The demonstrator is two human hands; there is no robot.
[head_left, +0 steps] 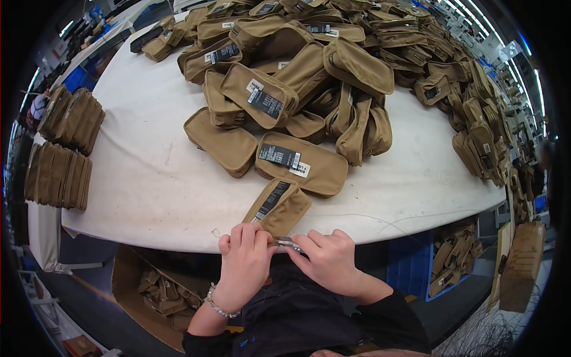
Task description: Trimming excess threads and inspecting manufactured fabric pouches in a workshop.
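Note:
At the near edge of the table, my left hand (244,259) pinches the near end of a small tan fabric pouch (285,211). A dark printed tag (272,201) lies along the pouch's upper side. My right hand (328,260) grips a small silver metal tool (287,241), its tip right beside my left fingertips at the pouch's end. My fingers partly cover the tool, so its exact kind is unclear. Just beyond lies a larger tan zip pouch (318,172) with a dark tag and a white label.
A large heap of tan pouches (256,89) covers the far part of the white-topped table (143,184). Stacked pouches (58,175) stand at the left edge. Below are a cardboard box (128,285) and a blue crate (410,262), both holding pouches. Loose thread (380,219) lies near the front edge.

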